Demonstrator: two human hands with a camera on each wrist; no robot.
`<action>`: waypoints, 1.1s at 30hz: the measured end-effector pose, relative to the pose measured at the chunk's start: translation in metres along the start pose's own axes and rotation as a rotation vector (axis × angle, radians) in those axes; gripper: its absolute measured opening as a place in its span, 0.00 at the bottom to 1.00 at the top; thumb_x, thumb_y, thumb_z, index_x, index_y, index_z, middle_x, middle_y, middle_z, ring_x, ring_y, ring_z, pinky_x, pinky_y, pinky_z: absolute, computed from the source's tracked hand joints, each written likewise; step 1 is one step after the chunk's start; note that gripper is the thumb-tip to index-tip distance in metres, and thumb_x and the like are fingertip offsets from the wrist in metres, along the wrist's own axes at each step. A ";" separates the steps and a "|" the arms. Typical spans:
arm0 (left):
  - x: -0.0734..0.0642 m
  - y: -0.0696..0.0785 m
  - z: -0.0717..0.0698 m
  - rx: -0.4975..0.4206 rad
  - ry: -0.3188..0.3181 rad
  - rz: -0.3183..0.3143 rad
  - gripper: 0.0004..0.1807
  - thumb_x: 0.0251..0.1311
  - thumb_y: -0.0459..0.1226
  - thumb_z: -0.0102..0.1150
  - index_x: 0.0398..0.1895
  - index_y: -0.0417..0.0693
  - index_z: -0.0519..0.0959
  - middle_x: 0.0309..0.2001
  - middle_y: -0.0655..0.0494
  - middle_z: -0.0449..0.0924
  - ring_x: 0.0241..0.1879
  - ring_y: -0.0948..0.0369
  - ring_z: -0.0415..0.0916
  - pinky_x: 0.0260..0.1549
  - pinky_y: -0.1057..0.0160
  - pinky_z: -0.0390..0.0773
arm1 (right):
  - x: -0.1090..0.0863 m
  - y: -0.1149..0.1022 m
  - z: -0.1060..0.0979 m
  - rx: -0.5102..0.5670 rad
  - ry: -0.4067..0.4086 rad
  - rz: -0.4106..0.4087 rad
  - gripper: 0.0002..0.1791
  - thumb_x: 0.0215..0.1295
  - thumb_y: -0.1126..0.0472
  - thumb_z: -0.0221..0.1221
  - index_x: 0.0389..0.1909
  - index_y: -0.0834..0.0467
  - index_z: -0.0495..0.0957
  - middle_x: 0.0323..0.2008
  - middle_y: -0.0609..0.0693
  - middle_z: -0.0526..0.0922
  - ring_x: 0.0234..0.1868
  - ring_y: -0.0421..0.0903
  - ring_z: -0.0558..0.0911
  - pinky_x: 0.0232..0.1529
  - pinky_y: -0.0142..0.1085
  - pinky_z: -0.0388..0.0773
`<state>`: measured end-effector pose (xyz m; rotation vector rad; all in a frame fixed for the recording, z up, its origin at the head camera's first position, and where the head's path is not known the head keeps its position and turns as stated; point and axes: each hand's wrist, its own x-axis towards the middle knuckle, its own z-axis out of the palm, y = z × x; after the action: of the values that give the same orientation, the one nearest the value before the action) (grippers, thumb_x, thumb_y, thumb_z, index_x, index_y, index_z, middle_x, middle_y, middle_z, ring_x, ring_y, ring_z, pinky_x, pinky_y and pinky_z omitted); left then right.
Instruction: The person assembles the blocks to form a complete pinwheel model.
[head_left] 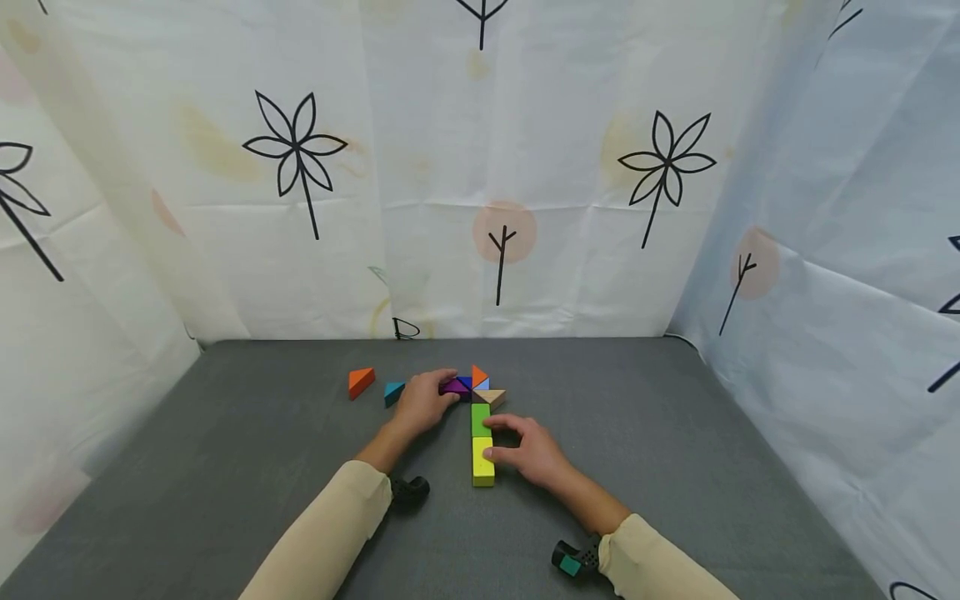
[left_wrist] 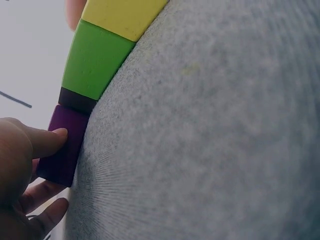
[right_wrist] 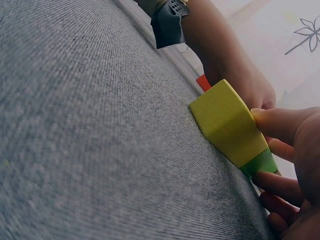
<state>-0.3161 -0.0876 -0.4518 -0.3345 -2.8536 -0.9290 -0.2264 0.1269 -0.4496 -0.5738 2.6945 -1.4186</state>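
My left hand [head_left: 422, 404] holds a purple triangular block [head_left: 455, 387], its thumb [left_wrist: 59, 136] on the near face and its other fingers around the far side. That block meets a dark block [left_wrist: 76, 99] at the end of a straight row. A green block [head_left: 481, 420] and a yellow block [head_left: 483, 462] form the row, end to end. From the right, my right hand [head_left: 534, 452] touches them with loosely bent fingers: the thumb at the yellow block, a fingertip at the green one. Beyond the row sit an orange triangle [head_left: 478, 377], a blue one [head_left: 466, 381] and a tan one [head_left: 492, 397].
Left of my left hand, a teal triangular block [head_left: 392, 392] and an orange-red triangular block [head_left: 361, 382] lie apart on the grey table [head_left: 637, 417]. Patterned white cloth [head_left: 420, 267] hangs behind the table and along both sides.
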 end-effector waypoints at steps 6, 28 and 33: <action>-0.001 0.003 -0.001 -0.003 0.017 0.004 0.25 0.61 0.39 0.65 0.63 0.50 0.76 0.58 0.50 0.78 0.57 0.51 0.74 0.55 0.49 0.70 | 0.001 0.001 0.000 0.017 0.002 -0.007 0.23 0.60 0.52 0.68 0.56 0.52 0.80 0.53 0.47 0.81 0.57 0.53 0.73 0.57 0.56 0.65; -0.005 0.007 -0.002 -0.039 0.034 -0.009 0.26 0.61 0.39 0.66 0.63 0.51 0.76 0.57 0.51 0.79 0.57 0.51 0.74 0.55 0.49 0.70 | 0.000 0.000 0.000 0.012 0.002 -0.022 0.23 0.60 0.52 0.68 0.56 0.52 0.80 0.51 0.47 0.82 0.55 0.52 0.73 0.55 0.55 0.66; -0.006 0.007 -0.003 -0.059 0.033 -0.004 0.29 0.60 0.39 0.67 0.66 0.51 0.73 0.58 0.52 0.79 0.58 0.50 0.73 0.55 0.47 0.70 | 0.000 0.001 0.000 0.002 -0.001 -0.019 0.23 0.60 0.52 0.68 0.56 0.53 0.80 0.51 0.47 0.82 0.54 0.52 0.73 0.55 0.54 0.66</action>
<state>-0.3084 -0.0849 -0.4459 -0.3163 -2.8025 -1.0114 -0.2267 0.1271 -0.4505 -0.6012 2.6942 -1.4250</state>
